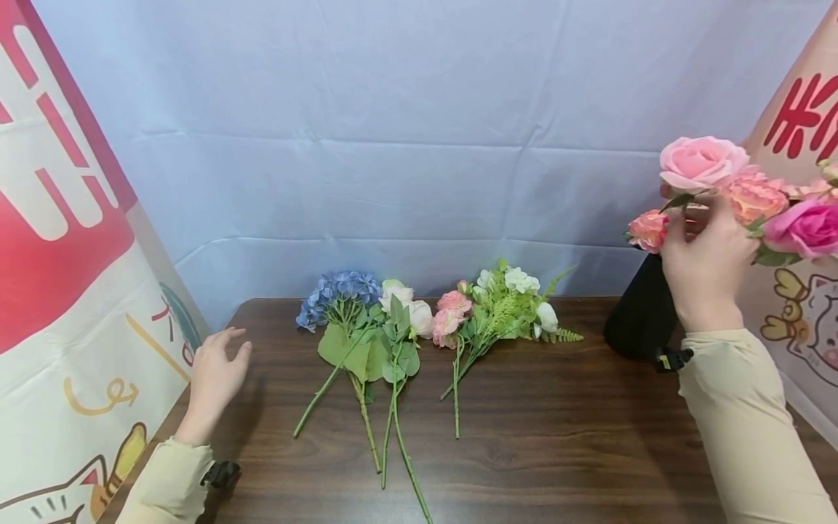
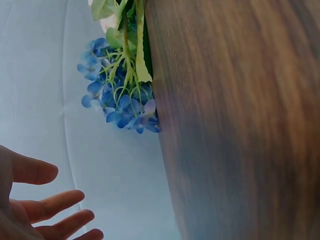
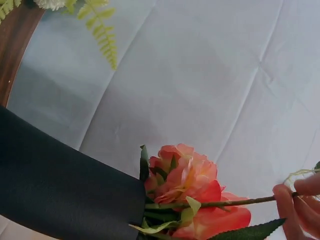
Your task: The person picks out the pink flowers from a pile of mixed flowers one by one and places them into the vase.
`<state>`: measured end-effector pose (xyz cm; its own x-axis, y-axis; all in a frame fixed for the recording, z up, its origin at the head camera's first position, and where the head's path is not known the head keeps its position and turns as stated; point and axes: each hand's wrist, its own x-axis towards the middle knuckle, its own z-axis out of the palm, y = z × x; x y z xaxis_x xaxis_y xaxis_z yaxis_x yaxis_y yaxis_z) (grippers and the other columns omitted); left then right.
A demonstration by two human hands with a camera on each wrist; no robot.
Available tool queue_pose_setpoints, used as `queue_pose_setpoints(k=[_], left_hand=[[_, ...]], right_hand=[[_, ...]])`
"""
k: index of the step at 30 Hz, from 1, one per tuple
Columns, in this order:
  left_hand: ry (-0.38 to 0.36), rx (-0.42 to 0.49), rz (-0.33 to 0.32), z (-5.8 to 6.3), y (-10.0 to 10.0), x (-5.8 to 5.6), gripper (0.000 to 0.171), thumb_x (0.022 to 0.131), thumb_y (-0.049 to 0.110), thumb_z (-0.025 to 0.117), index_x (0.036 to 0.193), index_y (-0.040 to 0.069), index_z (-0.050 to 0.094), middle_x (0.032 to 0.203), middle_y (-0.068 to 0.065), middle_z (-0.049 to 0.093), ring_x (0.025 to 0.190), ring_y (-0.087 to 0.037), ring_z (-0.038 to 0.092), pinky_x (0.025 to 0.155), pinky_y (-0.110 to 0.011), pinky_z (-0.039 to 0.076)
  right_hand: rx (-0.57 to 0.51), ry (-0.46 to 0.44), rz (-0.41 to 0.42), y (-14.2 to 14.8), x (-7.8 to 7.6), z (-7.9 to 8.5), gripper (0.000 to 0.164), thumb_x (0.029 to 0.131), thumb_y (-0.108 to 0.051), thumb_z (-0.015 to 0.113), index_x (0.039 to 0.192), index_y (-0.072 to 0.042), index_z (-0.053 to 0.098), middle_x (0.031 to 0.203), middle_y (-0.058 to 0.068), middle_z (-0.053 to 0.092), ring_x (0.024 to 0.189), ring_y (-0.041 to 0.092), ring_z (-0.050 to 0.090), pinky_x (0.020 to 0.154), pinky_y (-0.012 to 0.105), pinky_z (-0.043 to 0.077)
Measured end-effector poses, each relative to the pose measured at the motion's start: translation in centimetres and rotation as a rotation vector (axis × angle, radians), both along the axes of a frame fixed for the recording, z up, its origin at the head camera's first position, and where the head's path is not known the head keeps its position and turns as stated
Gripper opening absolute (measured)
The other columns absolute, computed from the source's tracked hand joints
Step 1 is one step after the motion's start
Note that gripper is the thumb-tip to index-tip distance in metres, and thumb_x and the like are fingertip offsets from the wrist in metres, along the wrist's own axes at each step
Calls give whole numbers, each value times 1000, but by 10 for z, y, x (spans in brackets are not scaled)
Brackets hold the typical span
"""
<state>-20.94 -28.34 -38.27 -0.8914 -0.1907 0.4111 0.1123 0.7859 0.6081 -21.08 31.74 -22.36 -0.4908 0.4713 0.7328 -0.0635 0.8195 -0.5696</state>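
My right hand (image 1: 710, 262) is raised over the black vase (image 1: 641, 313) at the right, its fingers just below a light pink rose (image 1: 703, 161). In the right wrist view, thumb and fingers pinch a thin flower stem (image 3: 235, 202) that runs down to the vase mouth. Coral flowers (image 3: 182, 172) and a magenta rose (image 1: 812, 225) crowd around the mouth; the hand hides part of them. Near the table's left edge, my left hand (image 1: 216, 375) hovers with fingers spread and holds nothing. The blue hydrangea (image 1: 340, 295) is the flower nearest to it.
Along the back of the wooden table (image 1: 556, 437) lie white-pink flowers (image 1: 409, 306), a pink flower stem (image 1: 452, 316) and a white-flowered green bunch (image 1: 511, 298), stems toward me. A pale blue cloth (image 1: 419, 145) hangs behind. Printed cloths (image 1: 72, 291) flank both sides.
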Motion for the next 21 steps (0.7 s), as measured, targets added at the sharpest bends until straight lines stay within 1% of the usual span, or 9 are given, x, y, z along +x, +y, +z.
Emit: queue_pose_setpoints(k=[1, 2, 3, 4, 7, 11, 14, 17, 21], left_hand=[[0, -1, 0, 0, 0, 0, 34, 92, 12, 53, 120, -7, 58, 132, -31, 49, 117, -49, 42, 95, -58, 34], [-3, -1, 0, 0, 0, 0, 34, 92, 12, 53, 120, -7, 58, 132, -31, 49, 117, -49, 42, 95, -58, 34], [-6, 0, 1, 0, 0, 0, 34, 92, 12, 53, 120, -7, 58, 132, -31, 49, 117, -49, 42, 95, -58, 33], [-8, 0, 1, 0, 0, 0, 34, 92, 12, 53, 120, -7, 58, 132, -31, 49, 117, -49, 42, 95, -58, 33], [-7, -2, 6, 0, 0, 0, 34, 92, 12, 53, 120, -7, 58, 132, -30, 49, 117, -48, 42, 95, -58, 33], [-3, -3, 9, 0, 0, 0, 34, 91, 12, 53, 119, -7, 58, 132, -30, 49, 118, -49, 42, 95, -58, 33], [-4, -3, 9, 0, 0, 0, 34, 92, 12, 53, 120, -6, 58, 133, -30, 49, 118, -49, 42, 95, -59, 33], [-3, -1, 12, 0, -1, -1, 34, 92, 12, 53, 120, -6, 58, 133, -30, 49, 118, -48, 42, 96, -59, 33], [-6, 1, 13, 1, 0, -1, 34, 91, 12, 53, 120, -6, 58, 133, -30, 49, 118, -49, 42, 96, -59, 33]], right_hand=[[6, -8, -14, 0, 1, 0, 36, 92, -30, 53, 119, -6, 59, 112, 17, 68, 99, 16, 65, 95, 39, 40], [14, -16, -36, 0, 2, 0, 37, 93, -31, 53, 119, -6, 58, 113, 17, 68, 105, 28, 63, 94, 46, 39], [24, -26, -64, 0, 3, 0, 38, 94, -33, 51, 119, -6, 58, 113, 17, 67, 107, 41, 58, 91, 51, 38], [27, -34, -91, 0, 4, 0, 39, 95, -35, 50, 119, -6, 58, 114, 18, 67, 108, 46, 55, 87, 55, 36], [38, -49, -159, 2, 6, 2, 40, 95, -37, 48, 117, -6, 59, 111, 18, 68, 103, 52, 53, 80, 60, 34], [65, -42, -192, 5, 6, 1, 42, 95, -37, 48, 114, -2, 59, 105, 27, 67, 97, 57, 52, 76, 63, 33], [95, -17, -209, 9, 4, -1, 43, 93, -39, 50, 108, 0, 60, 98, 30, 66, 93, 58, 52, 73, 64, 33], [104, -46, -214, 13, 2, -5, 44, 93, -42, 50, 106, -1, 59, 95, 30, 65, 93, 59, 51, 72, 65, 33], [109, -127, -223, 18, 1, -11, 46, 93, -44, 50, 108, -2, 59, 96, 34, 62, 92, 61, 50, 70, 67, 33]])
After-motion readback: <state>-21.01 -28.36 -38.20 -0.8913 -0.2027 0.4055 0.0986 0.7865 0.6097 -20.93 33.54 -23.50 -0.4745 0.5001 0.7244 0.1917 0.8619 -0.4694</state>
